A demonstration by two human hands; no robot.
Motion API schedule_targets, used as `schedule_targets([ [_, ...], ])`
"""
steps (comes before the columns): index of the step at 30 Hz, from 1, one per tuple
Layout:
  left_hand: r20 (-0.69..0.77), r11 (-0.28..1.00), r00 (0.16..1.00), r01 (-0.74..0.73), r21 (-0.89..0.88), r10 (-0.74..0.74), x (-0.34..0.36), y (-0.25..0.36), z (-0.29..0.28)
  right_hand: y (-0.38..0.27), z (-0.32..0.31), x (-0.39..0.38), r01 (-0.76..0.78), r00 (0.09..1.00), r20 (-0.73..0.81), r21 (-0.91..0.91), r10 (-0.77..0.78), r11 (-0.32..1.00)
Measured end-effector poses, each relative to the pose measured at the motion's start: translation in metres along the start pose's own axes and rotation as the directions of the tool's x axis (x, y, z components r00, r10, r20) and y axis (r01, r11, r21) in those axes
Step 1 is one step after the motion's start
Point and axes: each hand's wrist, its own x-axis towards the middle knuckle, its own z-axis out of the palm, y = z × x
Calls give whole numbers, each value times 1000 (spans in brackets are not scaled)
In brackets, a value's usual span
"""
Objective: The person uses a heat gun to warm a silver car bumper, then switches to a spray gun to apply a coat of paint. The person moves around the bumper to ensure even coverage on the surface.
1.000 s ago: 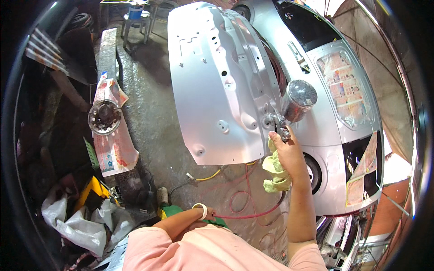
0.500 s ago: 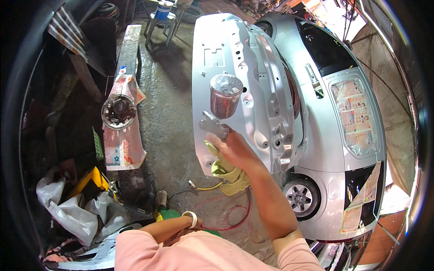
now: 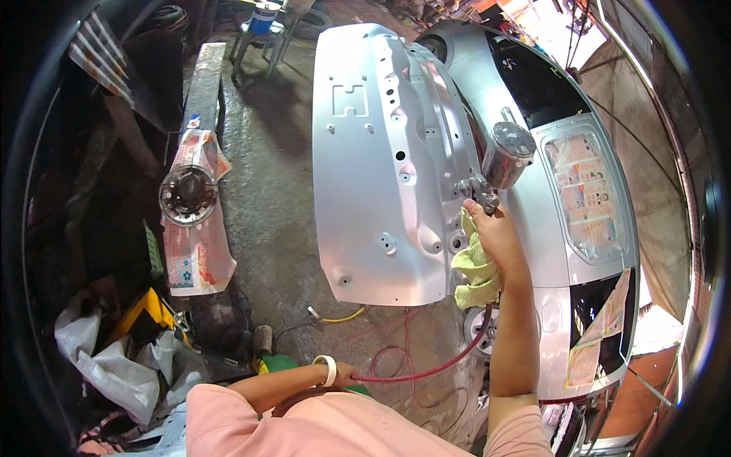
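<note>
The spray gun [image 3: 483, 193] is in the right hand [image 3: 496, 232], closed around its handle; it seems stiff and top-heavy from the cup [image 3: 507, 160] beyond this hand, so hold there; the left hand [image 3: 344, 373] grips the bendable red hose [image 3: 434, 374].

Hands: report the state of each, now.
Left hand: closed on the red hose.
Right hand: closed around the spray gun, yellow-green cloth hanging below.

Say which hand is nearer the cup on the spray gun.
Right. The right hand grips the spray gun just below the cup; the left hand is well away, holding the red hose.
</note>
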Motion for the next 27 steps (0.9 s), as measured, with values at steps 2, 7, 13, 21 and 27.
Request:
schedule_targets([
  [2,-1,1000,1000,-3,-14,3,-5,0,1,1,17,15,6,999,53,-39,-4,999],
  [7,101,996,992,63,57,-68,-28,8,-1,-8,109,51,98,970,228,-79,-77,992],
  [13,55,999,998,42,33,-44,-33,14,-1,-93,144,41,293,833,468,78,-295,953],
  [21,-15,988,998,-63,-138,62,-48,75,-49,-79,59,92,136,964,243,-107,-107,985],
  [27,-127,966,982,-161,-201,137,-40,86,-60,-73,23,137,124,989,99,-174,-108,977],
])
